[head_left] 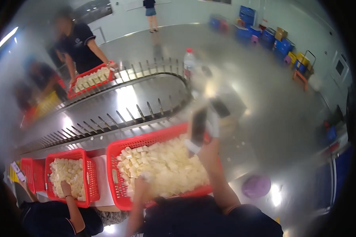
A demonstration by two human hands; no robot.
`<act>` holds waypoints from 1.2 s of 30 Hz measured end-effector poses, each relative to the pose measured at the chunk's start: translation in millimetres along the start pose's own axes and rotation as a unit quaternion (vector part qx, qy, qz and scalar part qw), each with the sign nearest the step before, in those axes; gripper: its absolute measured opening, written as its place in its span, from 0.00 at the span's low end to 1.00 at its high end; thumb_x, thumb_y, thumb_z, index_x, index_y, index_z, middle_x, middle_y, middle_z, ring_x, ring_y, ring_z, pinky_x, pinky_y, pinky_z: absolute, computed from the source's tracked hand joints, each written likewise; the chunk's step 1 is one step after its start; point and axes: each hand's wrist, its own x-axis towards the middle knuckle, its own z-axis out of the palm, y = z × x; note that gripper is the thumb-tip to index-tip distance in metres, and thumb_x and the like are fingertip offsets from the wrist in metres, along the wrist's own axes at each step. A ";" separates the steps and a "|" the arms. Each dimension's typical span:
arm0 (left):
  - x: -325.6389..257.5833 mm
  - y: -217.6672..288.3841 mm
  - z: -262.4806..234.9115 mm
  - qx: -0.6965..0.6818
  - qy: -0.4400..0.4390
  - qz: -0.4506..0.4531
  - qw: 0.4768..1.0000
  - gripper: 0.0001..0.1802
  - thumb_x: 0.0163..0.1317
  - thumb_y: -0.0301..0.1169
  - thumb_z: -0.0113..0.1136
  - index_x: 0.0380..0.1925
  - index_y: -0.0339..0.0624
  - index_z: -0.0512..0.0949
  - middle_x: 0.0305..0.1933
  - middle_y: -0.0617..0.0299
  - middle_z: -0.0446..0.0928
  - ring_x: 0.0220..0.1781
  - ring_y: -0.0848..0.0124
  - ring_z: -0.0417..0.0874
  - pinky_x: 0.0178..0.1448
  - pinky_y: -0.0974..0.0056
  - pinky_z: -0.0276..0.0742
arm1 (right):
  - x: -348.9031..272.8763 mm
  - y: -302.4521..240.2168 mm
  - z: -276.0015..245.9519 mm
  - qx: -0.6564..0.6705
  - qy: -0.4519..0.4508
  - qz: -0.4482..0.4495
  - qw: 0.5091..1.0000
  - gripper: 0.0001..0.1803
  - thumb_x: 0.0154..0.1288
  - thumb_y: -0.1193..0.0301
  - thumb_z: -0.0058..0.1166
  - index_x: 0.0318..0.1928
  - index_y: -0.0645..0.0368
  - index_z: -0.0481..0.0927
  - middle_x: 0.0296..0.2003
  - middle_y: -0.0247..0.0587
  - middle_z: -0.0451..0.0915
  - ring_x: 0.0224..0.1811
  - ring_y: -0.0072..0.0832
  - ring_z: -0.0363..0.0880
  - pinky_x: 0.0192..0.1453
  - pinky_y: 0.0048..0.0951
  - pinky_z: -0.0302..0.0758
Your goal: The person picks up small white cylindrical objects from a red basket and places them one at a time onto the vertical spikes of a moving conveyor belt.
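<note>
Head view: right hand (208, 153) grips a blurred, perhaps flat object (198, 125) partly hiding the red basket (154, 137); left hand (141, 186), grip unclear.

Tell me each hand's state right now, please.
Left hand: over pale pieces, too blurred to tell.
Right hand: beside a blurred dark object, grip unclear.

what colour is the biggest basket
The biggest basket is red, best seen in the head view, the only one here.
</note>
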 end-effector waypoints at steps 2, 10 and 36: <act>-3.8 18.4 -6.5 0.031 -0.006 -0.026 0.999 0.17 0.49 0.33 0.59 0.39 0.39 0.74 0.32 0.59 0.78 0.34 0.72 0.78 0.40 0.68 0.71 | 1.9 -0.4 -1.0 -0.052 0.039 0.015 0.998 0.50 0.36 0.75 0.66 0.62 0.56 0.50 0.51 0.45 0.66 0.52 0.32 0.66 0.52 0.30 0.66; -5.8 48.5 -10.2 0.027 -0.011 -0.015 0.999 0.17 0.49 0.31 0.59 0.40 0.39 0.74 0.35 0.57 0.77 0.36 0.71 0.77 0.43 0.68 0.70 | 31.9 33.5 -43.8 -0.380 0.144 -0.053 0.912 0.48 0.31 0.68 0.65 0.59 0.53 0.58 0.50 0.45 0.66 0.49 0.43 0.67 0.50 0.41 0.66; 2.2 17.1 -8.8 -0.190 -0.015 -0.123 0.974 0.18 0.51 0.23 0.54 0.45 0.36 0.70 0.37 0.60 0.75 0.38 0.75 0.75 0.42 0.71 0.70 | 214.5 186.5 -232.7 -0.649 0.032 0.277 0.708 0.32 0.35 0.56 0.65 0.42 0.60 0.74 0.41 0.48 0.76 0.47 0.44 0.71 0.48 0.38 0.71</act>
